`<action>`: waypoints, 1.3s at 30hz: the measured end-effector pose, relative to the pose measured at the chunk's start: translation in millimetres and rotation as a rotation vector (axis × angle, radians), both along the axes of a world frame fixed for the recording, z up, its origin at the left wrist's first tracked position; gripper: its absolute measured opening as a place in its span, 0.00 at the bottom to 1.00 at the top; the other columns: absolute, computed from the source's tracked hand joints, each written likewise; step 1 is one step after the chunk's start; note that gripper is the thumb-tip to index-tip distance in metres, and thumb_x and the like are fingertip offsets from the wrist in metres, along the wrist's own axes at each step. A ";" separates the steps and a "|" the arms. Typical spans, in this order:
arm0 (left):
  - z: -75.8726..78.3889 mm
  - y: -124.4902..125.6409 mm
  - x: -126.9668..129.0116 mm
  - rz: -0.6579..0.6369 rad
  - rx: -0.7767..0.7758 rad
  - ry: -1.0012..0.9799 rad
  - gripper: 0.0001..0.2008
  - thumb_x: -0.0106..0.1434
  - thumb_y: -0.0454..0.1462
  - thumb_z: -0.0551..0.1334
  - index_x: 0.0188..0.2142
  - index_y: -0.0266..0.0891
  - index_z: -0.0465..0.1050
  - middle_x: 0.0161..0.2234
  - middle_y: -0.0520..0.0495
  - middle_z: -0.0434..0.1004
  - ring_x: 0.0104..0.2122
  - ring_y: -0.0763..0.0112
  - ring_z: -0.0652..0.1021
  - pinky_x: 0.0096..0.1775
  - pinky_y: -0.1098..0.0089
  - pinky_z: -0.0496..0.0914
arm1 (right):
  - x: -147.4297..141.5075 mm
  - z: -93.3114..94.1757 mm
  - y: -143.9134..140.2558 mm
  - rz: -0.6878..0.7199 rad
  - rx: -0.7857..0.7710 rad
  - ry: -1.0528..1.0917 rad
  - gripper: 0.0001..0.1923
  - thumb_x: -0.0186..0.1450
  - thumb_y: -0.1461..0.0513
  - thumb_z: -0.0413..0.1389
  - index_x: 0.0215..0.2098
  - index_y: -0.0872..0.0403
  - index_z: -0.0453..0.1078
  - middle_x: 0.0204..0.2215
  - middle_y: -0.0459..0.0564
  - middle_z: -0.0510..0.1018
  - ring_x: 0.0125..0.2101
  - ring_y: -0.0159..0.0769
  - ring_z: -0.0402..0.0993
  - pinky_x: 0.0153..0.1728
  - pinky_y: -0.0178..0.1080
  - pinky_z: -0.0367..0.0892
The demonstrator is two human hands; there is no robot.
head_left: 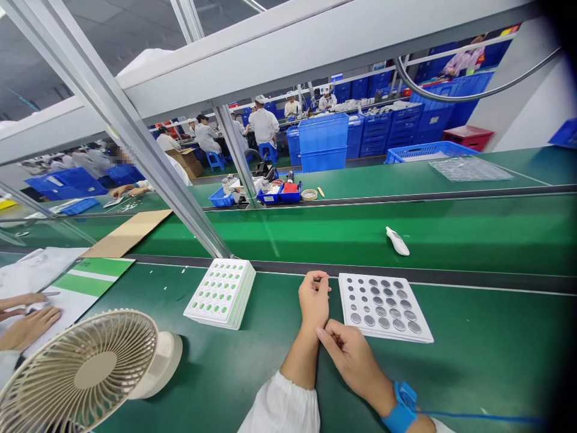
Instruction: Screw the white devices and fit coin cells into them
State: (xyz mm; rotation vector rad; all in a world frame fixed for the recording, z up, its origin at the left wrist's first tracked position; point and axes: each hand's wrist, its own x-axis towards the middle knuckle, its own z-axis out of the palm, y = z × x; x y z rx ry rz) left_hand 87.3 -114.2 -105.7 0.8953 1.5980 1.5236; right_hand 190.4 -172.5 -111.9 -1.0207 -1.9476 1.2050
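Note:
My left hand (314,297) is raised over the green bench, fingers bent in toward the thumb; whatever they pinch, if anything, is too small to make out. Below it, my right hand (354,358) is curled, its thumb tip against my left wrist, and its grip is partly hidden. A blue wrist strap (402,406) with a cord circles my right wrist. Just right of both hands lies a white tray (421,337) with round holes, many filled by silvery discs (380,311). To the left stands a stack of white trays (243,300) whose holes show green.
A beige fan (97,370) stands at the front left. Beyond it are a co-worker's hands (33,328) on a green-and-white sheet (92,278). A metal post (148,162) rises behind the tray stack. A white handheld device (397,242) lies on the green belt (473,234).

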 end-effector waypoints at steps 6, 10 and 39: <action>-0.8 -0.8 -0.3 0.002 0.011 0.008 0.06 0.59 0.39 0.60 0.34 0.39 0.71 0.26 0.50 0.73 0.26 0.72 0.75 0.25 0.74 0.67 | -0.8 2.6 0.9 -0.005 0.017 0.019 0.24 0.70 0.50 0.46 0.21 0.53 0.51 0.17 0.39 0.54 0.20 0.28 0.50 0.24 0.35 0.46; -0.1 -0.9 -0.6 -0.002 0.006 0.014 0.07 0.59 0.39 0.60 0.35 0.39 0.71 0.27 0.49 0.74 0.26 0.72 0.75 0.25 0.75 0.67 | -1.7 3.0 1.5 -0.005 0.025 0.035 0.23 0.70 0.51 0.46 0.21 0.53 0.52 0.17 0.39 0.54 0.20 0.27 0.51 0.24 0.35 0.46; 93.7 130.0 -261.5 -0.078 -0.721 1.337 0.08 0.56 0.37 0.61 0.34 0.36 0.74 0.47 0.27 0.75 0.56 0.38 0.66 0.50 0.38 0.55 | -18.0 -32.3 -0.3 -0.149 0.021 -0.058 0.23 0.67 0.53 0.50 0.20 0.54 0.48 0.15 0.40 0.49 0.19 0.28 0.50 0.23 0.36 0.43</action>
